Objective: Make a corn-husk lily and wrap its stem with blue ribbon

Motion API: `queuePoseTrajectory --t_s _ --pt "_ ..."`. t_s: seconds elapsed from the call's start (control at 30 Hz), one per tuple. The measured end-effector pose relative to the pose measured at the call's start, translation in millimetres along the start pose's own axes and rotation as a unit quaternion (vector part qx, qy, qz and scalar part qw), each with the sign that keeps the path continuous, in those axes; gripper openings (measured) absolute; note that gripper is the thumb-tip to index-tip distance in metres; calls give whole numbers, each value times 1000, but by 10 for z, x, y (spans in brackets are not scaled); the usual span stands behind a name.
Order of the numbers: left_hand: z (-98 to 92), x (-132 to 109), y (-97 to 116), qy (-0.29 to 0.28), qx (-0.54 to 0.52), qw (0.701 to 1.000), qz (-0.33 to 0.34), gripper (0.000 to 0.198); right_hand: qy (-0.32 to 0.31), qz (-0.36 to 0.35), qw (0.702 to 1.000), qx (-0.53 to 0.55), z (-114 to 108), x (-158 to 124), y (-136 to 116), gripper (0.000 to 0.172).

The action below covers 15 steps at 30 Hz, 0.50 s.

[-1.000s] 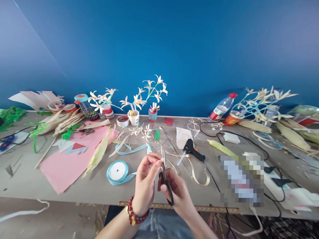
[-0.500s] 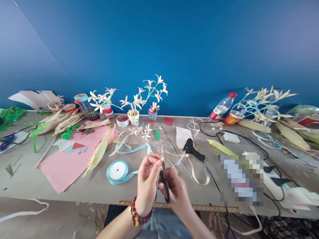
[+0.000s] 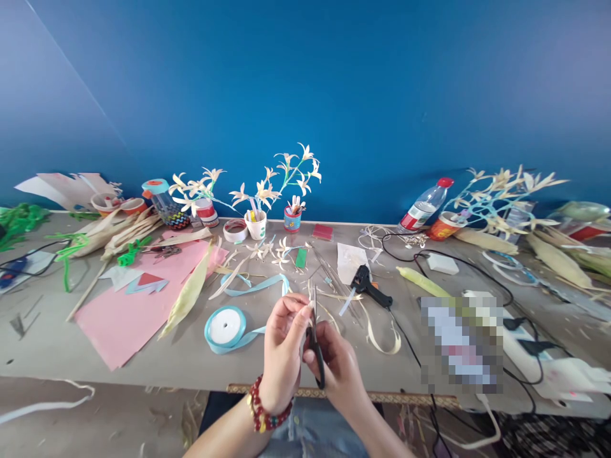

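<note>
My right hand (image 3: 338, 362) is wrapped round the black handles of a pair of scissors (image 3: 315, 346), blades pointing up and away from me. Thumb and fingertips of my left hand (image 3: 284, 331) are pinched on a small pale piece (image 3: 311, 306) at the scissor blades. Most of that piece is hidden by my fingers, so its kind is unclear. Both hands are close together above the near part of the table. Just left of them lies a roll of light blue ribbon (image 3: 225, 326), its loose end running behind my left hand.
A black glue gun (image 3: 372, 287) with a cord lies right of my hands. Pink paper sheets (image 3: 121, 318) and corn husks (image 3: 188, 292) lie left. Pale flowers on stems stand in a white cup (image 3: 256, 224); a plastic bottle (image 3: 424, 207) leans near the blue wall.
The scissor blades look slightly further apart than before. Both hands stay in nearly the same place.
</note>
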<state>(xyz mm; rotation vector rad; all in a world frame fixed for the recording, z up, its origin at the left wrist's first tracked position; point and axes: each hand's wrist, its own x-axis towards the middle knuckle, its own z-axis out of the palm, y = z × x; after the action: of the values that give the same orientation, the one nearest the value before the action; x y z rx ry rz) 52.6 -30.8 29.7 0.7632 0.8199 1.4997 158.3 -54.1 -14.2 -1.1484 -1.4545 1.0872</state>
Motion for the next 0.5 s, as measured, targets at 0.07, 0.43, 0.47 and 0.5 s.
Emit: queuePoseTrajectory --t_s 0.07,0.43,0.47,0.5 --pt "2 1 1 3 7 1000 3 17 6 -3 1000 -13 1 1 15 39" --pt "0 2 -2 11 15 1000 3 17 24 6 999 -20 32 2 4 43" --pt "-2 4 2 8 17 1000 3 17 26 10 1000 -13 31 3 -4 44" --pt "-5 7 8 4 20 1000 1 16 25 15 1000 -1 27 5 -17 45"
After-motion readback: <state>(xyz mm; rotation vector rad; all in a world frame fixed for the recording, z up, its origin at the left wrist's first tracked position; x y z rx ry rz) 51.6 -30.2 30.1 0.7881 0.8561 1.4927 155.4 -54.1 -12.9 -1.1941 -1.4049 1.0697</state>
